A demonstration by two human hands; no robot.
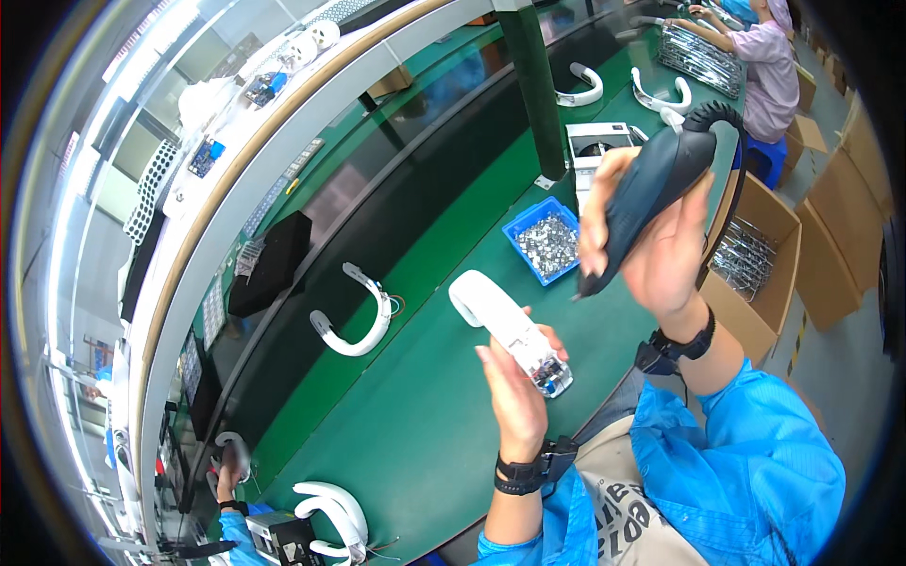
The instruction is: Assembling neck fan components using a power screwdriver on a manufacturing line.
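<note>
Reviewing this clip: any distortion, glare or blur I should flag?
Head view: the shelf edge bows strongly, with black corners; head view: strip lights at left glare white; head view: the right grip looks slightly motion-blurred, while the white curved part reads fairly clearly.

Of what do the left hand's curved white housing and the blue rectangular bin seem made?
Curved white housing: probably hard plastic, perhaps satin; smooth, evenly white surface. Blue rectangular bin: likely plastic, finish unclear; uniform colour and thin rim suggest it.

Loose bright-blue sleeves (779,453); beige shirt (604,459), dark lettering (625,519); black wrist straps (514,478), boxy modules (560,457).
</note>
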